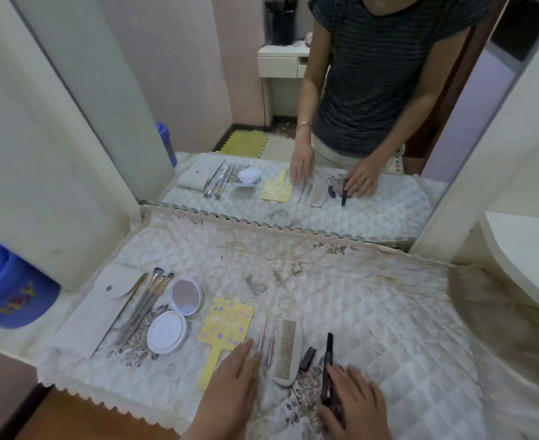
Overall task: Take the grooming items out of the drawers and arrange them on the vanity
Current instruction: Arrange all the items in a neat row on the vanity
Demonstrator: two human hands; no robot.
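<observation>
Head view shows the vanity under a white quilted cloth [372, 296], and many grooming things already lie on it in a row: a flat white snap pouch [103, 306], silver metal brushes [147, 300], a round white compact standing open [176, 319], a yellow paddle-shaped hand mirror [225, 325], two thin sticks [263, 338], a cream plastic comb [288, 350] and a small dark tube [307, 357]. The left hand [230, 389] rests flat, with straight fingers that hold nothing, just beside the sticks. The right hand [360, 404] seems to pinch the lower end of a slim black pencil [329, 350], which lies on the cloth to the right of the tube. I judge the arranging is mostly done. No drawer is in view, so I cannot tell what is left inside.
</observation>
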